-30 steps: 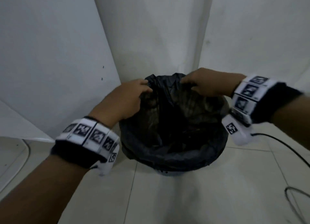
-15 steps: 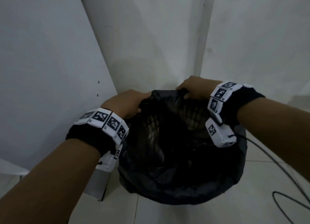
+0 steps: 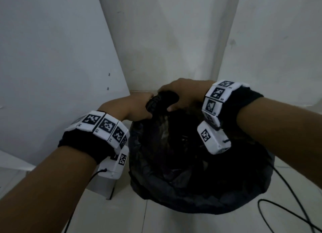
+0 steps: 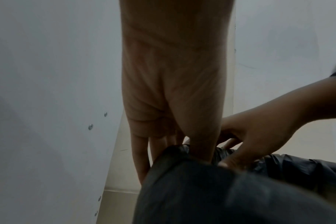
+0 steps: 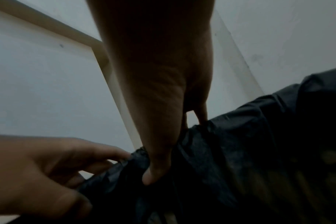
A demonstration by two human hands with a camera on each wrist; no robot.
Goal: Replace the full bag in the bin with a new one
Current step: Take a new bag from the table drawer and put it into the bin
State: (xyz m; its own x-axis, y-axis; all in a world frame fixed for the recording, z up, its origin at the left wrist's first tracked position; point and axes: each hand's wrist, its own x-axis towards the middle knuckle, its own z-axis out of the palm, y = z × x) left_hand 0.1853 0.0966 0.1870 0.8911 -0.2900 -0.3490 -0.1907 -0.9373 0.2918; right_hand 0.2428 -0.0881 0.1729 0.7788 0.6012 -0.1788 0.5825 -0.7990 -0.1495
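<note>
A black plastic bag (image 3: 191, 171) lines the bin on the floor in a corner; its mouth is folded over the bin's rim, so the bin itself is hidden. At the far edge the bag's rim is bunched into a thick roll (image 3: 160, 100). My left hand (image 3: 137, 107) grips that bunched rim from the left, thumb inside the bag (image 4: 201, 151). My right hand (image 3: 183, 95) grips it from the right, fingers curled over the top and thumb (image 5: 157, 171) pressed on the plastic (image 5: 240, 151). The two hands sit close together.
White walls meet in a corner (image 3: 174, 41) right behind the bin. A white panel with screws (image 3: 52, 58) stands at the left. A black cable (image 3: 287, 208) loops on the tiled floor at the right. A small white box (image 3: 106, 187) sits on the floor left of the bin.
Both hands have drawn together along the far rim, gathering the bag's edge into a bunch between them. The view has moved closer over the bin.
</note>
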